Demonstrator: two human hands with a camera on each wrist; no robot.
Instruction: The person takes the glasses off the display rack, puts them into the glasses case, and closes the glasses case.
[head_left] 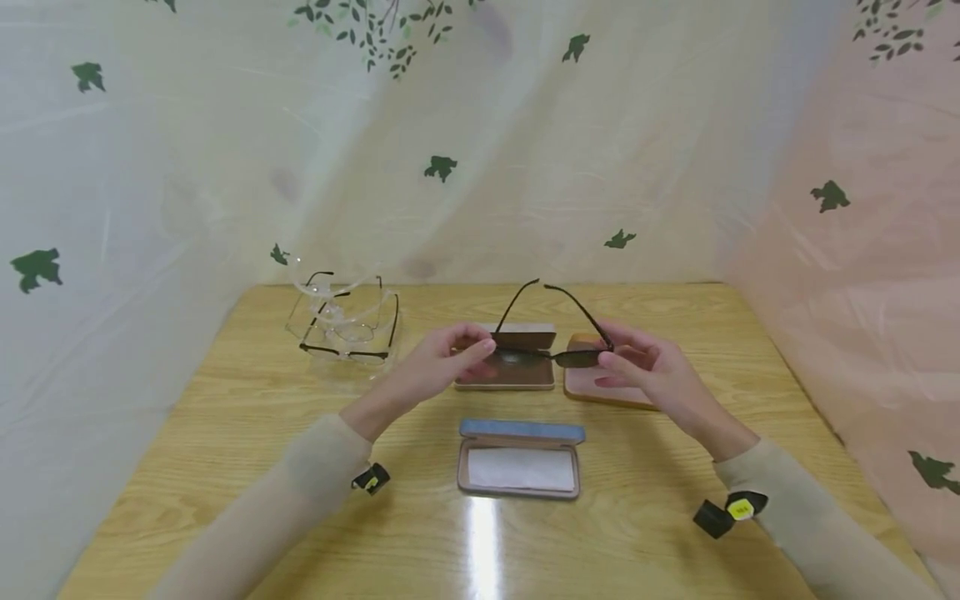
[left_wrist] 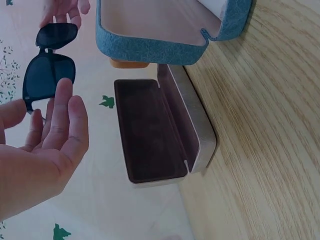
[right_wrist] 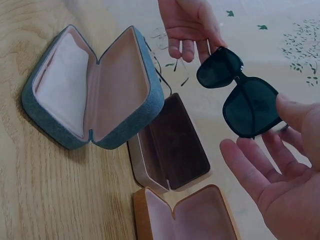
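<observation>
A pair of black sunglasses (head_left: 577, 358) with dark lenses is held up between both hands, temples unfolded and pointing away. My left hand (head_left: 450, 360) pinches the left end of the frame between thumb and fingers; my right hand (head_left: 648, 371) pinches the right end the same way. In the right wrist view the sunglasses (right_wrist: 250, 105) show both lenses. Behind and below them stands an open case with a dark brown lining (head_left: 480, 377). An orange-brown case with a pink lining (head_left: 592, 385) lies open, partly hidden behind my right hand. Nearer sits an open blue case (head_left: 522, 430) with a white cloth (head_left: 521, 468).
Several pairs of eyeglasses (head_left: 345, 354), some dark-rimmed and some clear, stand at the back left of the wooden table (head_left: 247, 450). A pale curtain (head_left: 525, 208) with green bird shapes hangs behind the table and along both sides.
</observation>
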